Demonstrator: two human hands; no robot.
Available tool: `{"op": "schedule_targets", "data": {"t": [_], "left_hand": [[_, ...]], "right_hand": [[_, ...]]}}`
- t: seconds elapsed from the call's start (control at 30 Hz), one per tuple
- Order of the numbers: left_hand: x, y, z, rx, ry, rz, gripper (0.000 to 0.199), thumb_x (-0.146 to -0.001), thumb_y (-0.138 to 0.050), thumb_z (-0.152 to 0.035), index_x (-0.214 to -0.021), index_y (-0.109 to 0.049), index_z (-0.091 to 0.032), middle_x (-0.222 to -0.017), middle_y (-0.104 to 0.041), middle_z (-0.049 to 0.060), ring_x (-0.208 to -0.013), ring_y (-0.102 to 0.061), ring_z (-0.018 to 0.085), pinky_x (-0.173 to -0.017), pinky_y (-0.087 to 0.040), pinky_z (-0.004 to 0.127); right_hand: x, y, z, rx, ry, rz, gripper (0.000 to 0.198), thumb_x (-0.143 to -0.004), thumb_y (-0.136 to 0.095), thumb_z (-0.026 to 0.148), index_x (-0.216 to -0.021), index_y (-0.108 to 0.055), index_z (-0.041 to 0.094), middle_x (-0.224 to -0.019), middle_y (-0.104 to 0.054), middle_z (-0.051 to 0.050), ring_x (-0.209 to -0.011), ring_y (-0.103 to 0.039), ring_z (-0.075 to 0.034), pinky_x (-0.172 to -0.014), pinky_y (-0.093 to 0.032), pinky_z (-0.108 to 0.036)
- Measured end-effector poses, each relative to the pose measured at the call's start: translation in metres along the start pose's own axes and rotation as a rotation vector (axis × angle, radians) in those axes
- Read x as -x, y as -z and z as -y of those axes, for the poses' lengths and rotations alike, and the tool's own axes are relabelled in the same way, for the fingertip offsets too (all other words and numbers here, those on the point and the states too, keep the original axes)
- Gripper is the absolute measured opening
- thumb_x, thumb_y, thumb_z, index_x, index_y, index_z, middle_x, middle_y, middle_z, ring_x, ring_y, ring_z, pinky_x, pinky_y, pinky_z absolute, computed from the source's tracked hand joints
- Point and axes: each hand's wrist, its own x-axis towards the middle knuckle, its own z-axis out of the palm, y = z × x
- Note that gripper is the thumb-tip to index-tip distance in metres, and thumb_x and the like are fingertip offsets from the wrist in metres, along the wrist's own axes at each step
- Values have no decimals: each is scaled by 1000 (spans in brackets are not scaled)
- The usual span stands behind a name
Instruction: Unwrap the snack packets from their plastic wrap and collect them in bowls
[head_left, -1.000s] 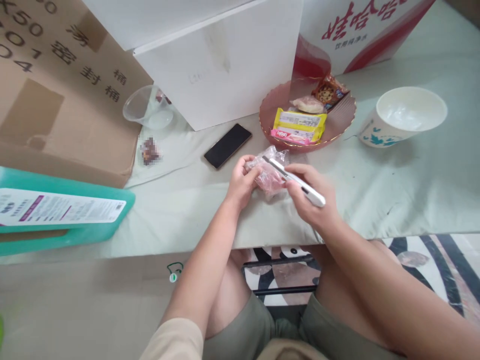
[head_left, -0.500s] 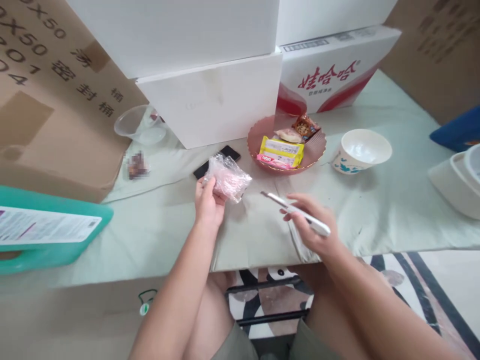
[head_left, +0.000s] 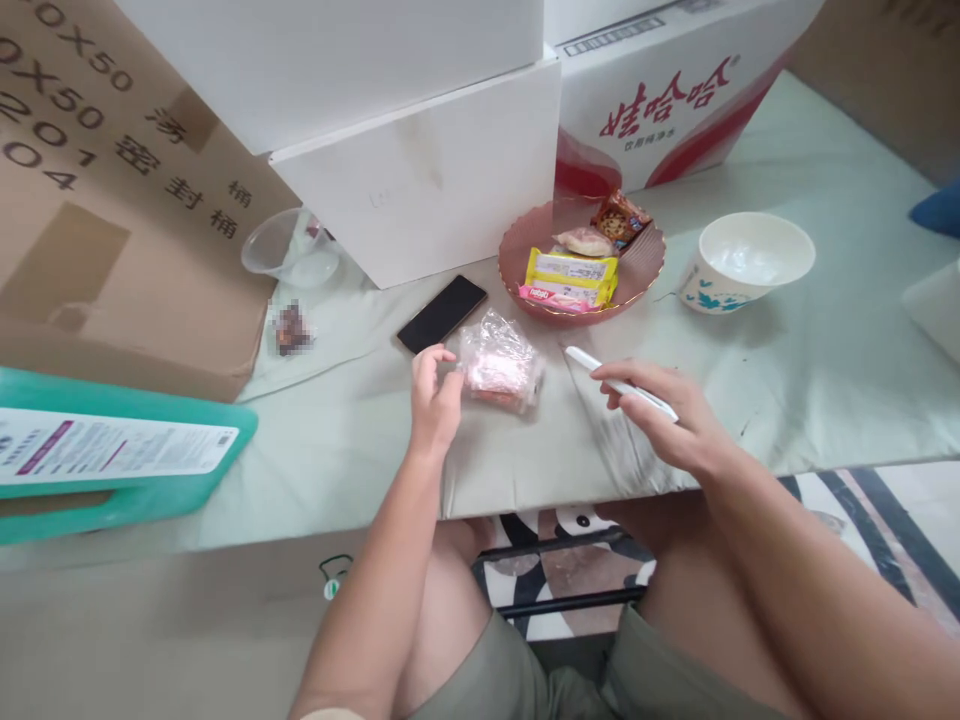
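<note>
A clear plastic packet with pink contents (head_left: 501, 372) lies on the cloth-covered table in front of me. Just left of it is my left hand (head_left: 435, 402), its thumb and forefinger parted and nothing held between them. My right hand (head_left: 670, 405) grips a slim white utility knife (head_left: 587, 362) that points up and left toward the packet. No blade shows at the knife's tip. Behind the packet lies a black phone (head_left: 442, 313). A pink scalloped bowl (head_left: 510, 285) holds several wrapped snacks.
At the right stands a white paper bowl (head_left: 712, 290) with blue leaf prints. White boxes (head_left: 427, 190) and a red-and-white carton (head_left: 660, 120) line the back. A cardboard box (head_left: 150, 270), a clear plastic tub (head_left: 274, 250) and a green jug (head_left: 232, 440) are at the left.
My left hand has let go of the packet, which now rests on the table. The blade seen earlier at the utility knife's tip no longer shows. My view has shifted slightly.
</note>
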Motion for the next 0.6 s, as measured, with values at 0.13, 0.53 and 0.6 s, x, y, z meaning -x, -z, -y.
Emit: {"op": "schedule_targets", "data": {"t": [0.13, 0.53, 0.6], "left_hand": [[1, 1, -3, -176, -178, 179, 38, -64, -63, -8, -99, -63, -23, -138, -56, 9, -138, -47, 32, -119, -33, 48], [8, -2, -9, -76, -110, 202, 26, -78, -67, -17, -104, -65, -23, -107, -68, 5, -102, -64, 20, -92, -50, 33], [11, -1, -10, 38, -25, 179, 22, -79, -69, -22, -100, -64, -24, -102, -66, 3, -94, -64, 18, -83, -52, 30]], "right_hand": [[-1, -4, -15, 235, -66, -37, 32, -90, -55, 36, -117, -69, 26, -97, -75, -6, -83, -71, -27, -73, -55, -40], [1, -16, -28, 455, -5, 21, 49, -82, -69, 41, -128, -64, 24, -135, -60, -17, -125, -57, -40, -103, -46, -63], [-5, -30, -14, 277, 45, -22, 70, -81, -73, 46, -143, -49, 23, -141, -55, -18, -130, -54, -36, -108, -46, -58]]}}
